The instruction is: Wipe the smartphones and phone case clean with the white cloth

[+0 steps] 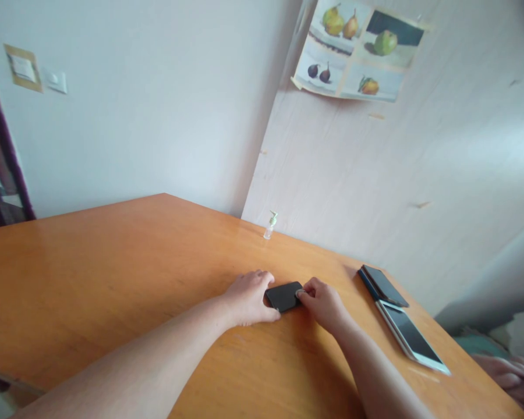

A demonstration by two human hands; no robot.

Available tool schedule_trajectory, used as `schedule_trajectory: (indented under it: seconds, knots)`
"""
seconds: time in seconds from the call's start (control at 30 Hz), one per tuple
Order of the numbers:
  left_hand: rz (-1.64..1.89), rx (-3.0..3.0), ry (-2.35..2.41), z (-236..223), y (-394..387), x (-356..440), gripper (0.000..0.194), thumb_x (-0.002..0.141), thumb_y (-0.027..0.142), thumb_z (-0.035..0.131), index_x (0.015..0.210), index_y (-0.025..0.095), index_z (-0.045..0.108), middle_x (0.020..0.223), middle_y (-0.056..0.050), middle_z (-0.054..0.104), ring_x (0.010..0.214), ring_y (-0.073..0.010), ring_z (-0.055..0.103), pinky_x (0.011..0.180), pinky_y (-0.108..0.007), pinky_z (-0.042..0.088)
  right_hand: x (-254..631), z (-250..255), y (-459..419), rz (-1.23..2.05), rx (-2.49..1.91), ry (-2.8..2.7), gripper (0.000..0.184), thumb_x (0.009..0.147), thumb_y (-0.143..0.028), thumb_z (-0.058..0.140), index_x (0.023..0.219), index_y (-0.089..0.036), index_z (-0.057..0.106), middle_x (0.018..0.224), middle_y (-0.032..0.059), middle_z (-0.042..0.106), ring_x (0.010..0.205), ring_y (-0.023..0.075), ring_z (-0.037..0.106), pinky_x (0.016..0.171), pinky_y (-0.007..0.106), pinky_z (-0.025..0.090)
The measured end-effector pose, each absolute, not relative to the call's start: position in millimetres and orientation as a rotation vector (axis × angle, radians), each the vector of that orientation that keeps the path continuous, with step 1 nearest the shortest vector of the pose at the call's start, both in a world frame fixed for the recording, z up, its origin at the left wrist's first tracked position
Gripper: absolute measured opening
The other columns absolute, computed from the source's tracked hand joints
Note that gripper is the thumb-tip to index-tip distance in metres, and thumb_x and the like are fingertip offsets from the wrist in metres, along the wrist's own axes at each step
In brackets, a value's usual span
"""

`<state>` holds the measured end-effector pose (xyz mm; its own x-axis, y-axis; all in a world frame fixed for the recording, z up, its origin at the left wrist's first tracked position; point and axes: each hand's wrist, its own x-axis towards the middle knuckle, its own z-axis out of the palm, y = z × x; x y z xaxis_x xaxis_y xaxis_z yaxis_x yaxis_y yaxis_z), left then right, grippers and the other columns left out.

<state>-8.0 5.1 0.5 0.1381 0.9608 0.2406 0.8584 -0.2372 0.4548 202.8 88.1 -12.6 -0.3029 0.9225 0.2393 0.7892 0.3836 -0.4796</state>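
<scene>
A black smartphone point(283, 297) lies flat on the orange-brown wooden table point(157, 256), its dark face up. Curved around its left end is my left hand point(250, 299), thumb at the near edge and fingers at the far edge. My right hand point(323, 301) closes on the other end, with the thumb over the phone's corner and the fingers curled. A small pale spot shows by the right thumb; whether it is the nail or a separate thing I cannot tell. The undersides of the right fingers are hidden.
To the right lie a white tablet point(413, 334) and a dark tablet-like device point(384, 285). A small clear pump bottle point(269, 226) stands near the table's back edge. Fruit paintings point(362, 49) hang on the board behind. Beyond the right edge is a blurred skin-toned shape point(510, 375).
</scene>
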Motion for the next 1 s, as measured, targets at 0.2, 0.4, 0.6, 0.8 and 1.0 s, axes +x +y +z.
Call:
schedule_trajectory:
  seconds: [0.2,0.4,0.6,0.8,1.0]
  knots:
    - [0.709,2.285,1.785,-1,6,-8,0.042,0.065,0.053,0.072,0.095,0.025,0.063,0.098,-0.005,0.063,0.093,-0.0265,0.062,0.076,-0.034,0.048,189,-5,57,0.481,-1.311,-2.313,0.007,0.078,-0.026,0.059,0.074,-0.02,0.058,0.065,-0.0027,0.06,0.06,0.0128,0.052,0.054,0.023,0.032]
    - [0.701,2.276,1.751,-3,8,-10,0.04,0.067,0.051,0.071,0.095,0.025,0.064,0.097,-0.005,0.061,0.093,-0.0255,0.061,0.074,-0.031,0.047,193,2,62,0.545,-1.381,-2.3,0.007,0.076,-0.025,0.061,0.073,-0.02,0.058,0.064,-0.0028,0.059,0.059,0.0118,0.05,0.054,0.023,0.031]
    - [0.701,2.272,1.742,-6,11,-11,0.041,0.068,0.046,0.071,0.102,0.024,0.064,0.1,-0.006,0.061,0.095,-0.0258,0.06,0.076,-0.031,0.047,204,-1,74,0.362,-1.601,-2.173,0.008,0.076,-0.025,0.061,0.072,-0.019,0.056,0.066,-0.0002,0.06,0.062,0.013,0.051,0.056,0.024,0.029]
    - [0.685,2.263,1.745,-6,13,-12,0.04,0.067,0.047,0.072,0.099,0.025,0.064,0.1,-0.006,0.061,0.096,-0.0265,0.06,0.075,-0.031,0.045,178,-4,50,0.513,-1.35,-2.327,0.008,0.076,-0.027,0.061,0.076,-0.021,0.056,0.069,-0.002,0.062,0.062,0.0112,0.05,0.055,0.023,0.028]
    - [0.69,2.262,1.726,-9,15,-14,0.042,0.068,0.046,0.071,0.104,0.025,0.064,0.103,-0.005,0.06,0.096,-0.0255,0.06,0.077,-0.031,0.045,205,5,79,0.326,-1.767,-2.103,0.011,0.079,-0.03,0.059,0.074,-0.02,0.057,0.072,0.0023,0.063,0.065,0.0141,0.051,0.057,0.025,0.026]
